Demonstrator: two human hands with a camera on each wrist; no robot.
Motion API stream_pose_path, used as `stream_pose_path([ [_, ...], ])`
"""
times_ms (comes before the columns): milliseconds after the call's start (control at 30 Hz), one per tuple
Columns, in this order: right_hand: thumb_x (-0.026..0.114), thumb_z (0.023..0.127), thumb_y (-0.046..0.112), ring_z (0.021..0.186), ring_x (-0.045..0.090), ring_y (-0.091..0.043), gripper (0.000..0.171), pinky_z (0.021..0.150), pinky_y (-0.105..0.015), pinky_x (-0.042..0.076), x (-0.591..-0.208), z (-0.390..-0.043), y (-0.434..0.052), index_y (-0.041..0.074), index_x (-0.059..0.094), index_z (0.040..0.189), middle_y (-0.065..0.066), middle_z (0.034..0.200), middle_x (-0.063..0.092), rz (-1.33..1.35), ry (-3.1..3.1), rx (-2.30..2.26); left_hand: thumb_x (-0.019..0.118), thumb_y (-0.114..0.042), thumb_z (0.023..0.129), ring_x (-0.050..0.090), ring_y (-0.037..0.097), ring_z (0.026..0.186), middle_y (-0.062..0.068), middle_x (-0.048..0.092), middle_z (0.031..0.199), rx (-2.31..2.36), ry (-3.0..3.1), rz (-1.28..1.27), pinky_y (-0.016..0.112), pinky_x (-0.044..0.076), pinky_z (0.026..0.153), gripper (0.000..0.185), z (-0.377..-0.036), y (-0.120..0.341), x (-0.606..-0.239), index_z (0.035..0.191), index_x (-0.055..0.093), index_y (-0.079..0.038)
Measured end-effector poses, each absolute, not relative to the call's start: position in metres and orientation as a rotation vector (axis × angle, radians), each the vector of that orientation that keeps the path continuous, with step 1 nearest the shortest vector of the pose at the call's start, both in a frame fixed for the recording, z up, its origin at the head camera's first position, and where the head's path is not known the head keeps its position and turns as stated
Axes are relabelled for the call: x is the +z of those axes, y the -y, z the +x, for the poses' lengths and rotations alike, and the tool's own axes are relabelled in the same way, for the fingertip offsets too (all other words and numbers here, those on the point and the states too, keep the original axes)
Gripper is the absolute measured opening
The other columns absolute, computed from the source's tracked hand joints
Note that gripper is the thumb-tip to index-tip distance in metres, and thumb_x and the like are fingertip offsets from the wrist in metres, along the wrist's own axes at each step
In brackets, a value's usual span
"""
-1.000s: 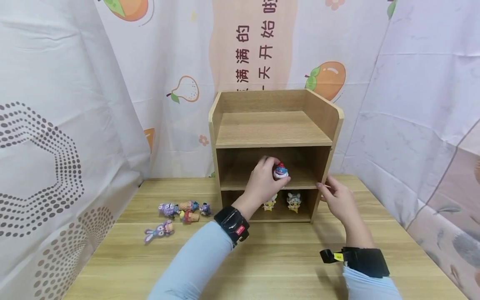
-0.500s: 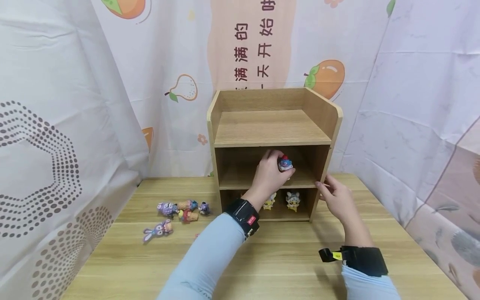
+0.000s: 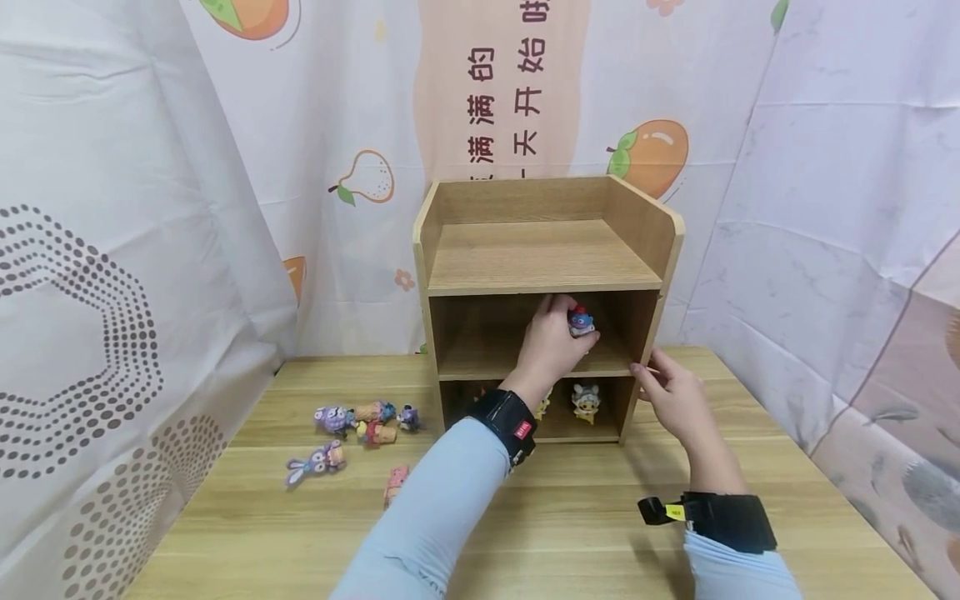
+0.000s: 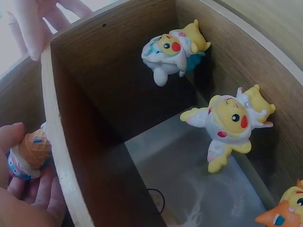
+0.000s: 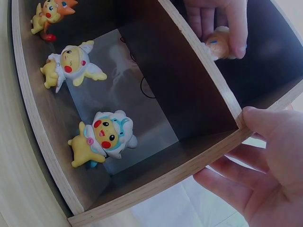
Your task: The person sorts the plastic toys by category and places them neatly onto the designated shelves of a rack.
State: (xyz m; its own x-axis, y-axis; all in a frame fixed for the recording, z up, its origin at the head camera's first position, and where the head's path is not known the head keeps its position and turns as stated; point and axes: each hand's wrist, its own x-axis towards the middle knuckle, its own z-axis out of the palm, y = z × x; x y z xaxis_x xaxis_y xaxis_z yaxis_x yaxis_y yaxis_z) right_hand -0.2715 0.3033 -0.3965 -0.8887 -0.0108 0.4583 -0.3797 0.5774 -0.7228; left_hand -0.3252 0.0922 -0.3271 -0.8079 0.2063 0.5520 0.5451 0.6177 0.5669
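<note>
A wooden shelf unit (image 3: 540, 258) stands at the back of the table. My left hand (image 3: 561, 332) reaches into its middle compartment and grips a small cone-bodied figure (image 3: 581, 321), at the right side. In the left wrist view the figure (image 4: 29, 152) sits in my fingers (image 4: 33, 194) just past the shelf board. My right hand (image 3: 663, 390) holds the front edge of the unit's right side panel, thumb (image 5: 258, 120) on the edge and fingers outside. Two yellow figures (image 5: 104, 137) (image 5: 71, 64) and an orange one (image 5: 49, 12) stand in the bottom compartment.
Several small figures (image 3: 360, 419) lie loose on the table left of the shelf, with a purple rabbit figure (image 3: 318, 461) and a pink one (image 3: 395, 483) nearer me. Printed curtains hang close on all sides. The top shelf (image 3: 525, 246) holds nothing.
My left hand has carried the figure rightward and deeper into the middle compartment. The arm's shift uncovered the pink figure on the table. My right hand has stayed on the side panel.
</note>
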Motion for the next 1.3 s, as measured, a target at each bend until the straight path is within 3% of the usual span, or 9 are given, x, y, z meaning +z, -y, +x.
stream_pose_path([
  [567,0.054,0.107,0.027,0.118,0.060,-0.046,0.050,0.077,-0.047,0.059,-0.397,-0.273,-0.302,0.002,0.048,0.150,-0.030,0.134,0.059,0.329,2.380,1.259,0.083,-0.031,0.086,0.061,0.018,0.111,0.005,0.053,0.125,-1.088,2.552,-0.688,0.029,0.051,0.095,0.057,-0.327,-0.083,-0.329,0.131,0.053,-0.012],
  [667,0.053,0.108,0.028,0.119,0.060,-0.046,0.051,0.077,-0.047,0.059,-0.397,-0.273,-0.302,0.002,0.047,0.151,-0.030,0.135,0.058,0.327,2.380,1.259,0.082,-0.031,0.087,0.057,0.022,0.122,0.010,0.053,0.134,-1.030,2.592,-0.720,0.032,0.049,0.100,0.060,-0.330,-0.080,-0.329,0.136,0.053,-0.013],
  [833,0.053,0.108,0.029,0.118,0.061,-0.046,0.052,0.077,-0.047,0.059,-0.398,-0.273,-0.303,0.002,0.046,0.151,-0.030,0.136,0.057,0.323,2.384,1.253,0.079,-0.029,0.089,0.037,0.027,0.145,0.012,0.050,0.144,-0.961,2.647,-0.816,0.036,0.043,0.109,0.064,-0.336,-0.075,-0.327,0.144,0.052,-0.013],
  [1067,0.052,0.108,0.027,0.117,0.061,-0.046,0.052,0.077,-0.048,0.059,-0.397,-0.273,-0.303,0.000,0.044,0.152,-0.031,0.137,0.056,0.327,2.383,1.255,0.080,-0.019,0.087,0.056,0.020,0.120,0.006,0.056,0.129,-0.918,2.629,-0.975,0.027,0.046,0.100,0.061,-0.339,-0.069,-0.323,0.142,0.053,-0.011],
  [1300,0.053,0.108,0.027,0.116,0.062,-0.045,0.052,0.077,-0.048,0.059,-0.397,-0.272,-0.304,0.000,0.045,0.152,-0.031,0.136,0.057,0.317,2.393,1.250,0.077,-0.013,0.089,0.059,0.019,0.117,0.007,0.062,0.127,-0.866,2.633,-0.961,0.026,0.048,0.097,0.057,-0.338,-0.070,-0.323,0.140,0.053,-0.009],
])
